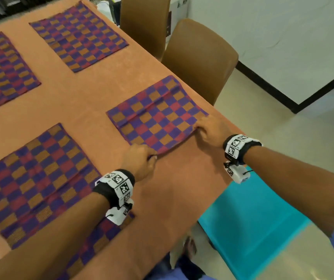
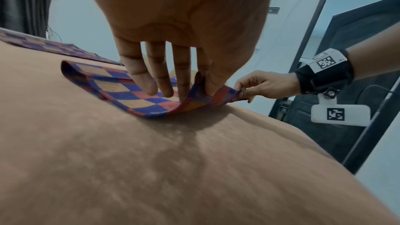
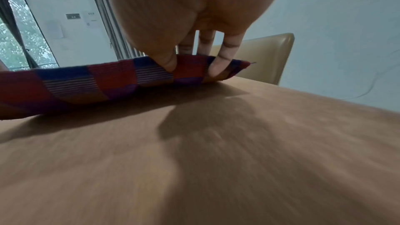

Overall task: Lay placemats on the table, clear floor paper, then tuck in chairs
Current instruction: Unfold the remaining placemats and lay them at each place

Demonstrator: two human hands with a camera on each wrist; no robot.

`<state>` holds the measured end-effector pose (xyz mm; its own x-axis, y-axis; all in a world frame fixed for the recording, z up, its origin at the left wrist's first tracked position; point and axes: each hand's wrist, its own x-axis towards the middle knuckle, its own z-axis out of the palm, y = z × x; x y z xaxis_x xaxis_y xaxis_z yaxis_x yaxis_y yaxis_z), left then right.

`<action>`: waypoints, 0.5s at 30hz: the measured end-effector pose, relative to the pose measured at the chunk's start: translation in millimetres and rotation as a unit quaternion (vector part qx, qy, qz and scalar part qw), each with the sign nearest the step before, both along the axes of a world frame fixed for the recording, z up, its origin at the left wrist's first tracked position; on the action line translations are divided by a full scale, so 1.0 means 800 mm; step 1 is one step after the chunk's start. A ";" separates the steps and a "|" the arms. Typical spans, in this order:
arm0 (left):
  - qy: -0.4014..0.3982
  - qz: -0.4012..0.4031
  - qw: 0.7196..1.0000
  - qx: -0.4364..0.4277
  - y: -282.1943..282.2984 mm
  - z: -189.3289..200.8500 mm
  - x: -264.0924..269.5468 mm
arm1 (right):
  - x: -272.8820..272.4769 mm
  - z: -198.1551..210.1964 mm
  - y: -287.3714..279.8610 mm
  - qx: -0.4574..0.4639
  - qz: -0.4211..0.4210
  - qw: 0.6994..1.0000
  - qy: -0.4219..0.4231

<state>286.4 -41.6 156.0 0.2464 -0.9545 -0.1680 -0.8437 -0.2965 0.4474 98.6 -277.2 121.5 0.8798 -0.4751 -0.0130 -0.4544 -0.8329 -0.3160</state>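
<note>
A checkered purple, red and orange placemat lies near the right edge of the orange-clothed table. My left hand pinches its near left corner between thumb and fingers. My right hand pinches the near right corner, thumb under and fingers on top. The near edge of the placemat is lifted a little off the cloth and sags between the hands. Three more placemats lie flat on the table. Another placemat sits under my left forearm.
Two brown chairs stand at the table's right side. A turquoise sheet lies on the floor by the near right corner, beside my foot. A white wall with a black skirting runs at the right.
</note>
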 end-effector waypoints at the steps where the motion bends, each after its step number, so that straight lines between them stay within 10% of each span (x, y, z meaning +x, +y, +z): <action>1: 0.014 -0.010 1.000 0.020 0.006 -0.004 -0.022 | -0.027 -0.001 0.009 0.002 -0.002 1.000 0.009; 8: 0.090 -0.036 0.992 0.078 0.018 -0.012 -0.104 | -0.140 0.000 0.033 0.017 -0.007 0.998 0.068; 15: 0.041 0.053 0.998 0.008 -0.007 -0.016 -0.017 | -0.104 0.028 0.019 0.062 -0.029 0.995 0.069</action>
<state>273.1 -47.2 142.9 0.3302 -0.9211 -0.2062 -0.7677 -0.3892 0.5090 15.2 -262.3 144.1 0.8364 -0.5131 -0.1928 -0.5473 -0.7622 -0.3457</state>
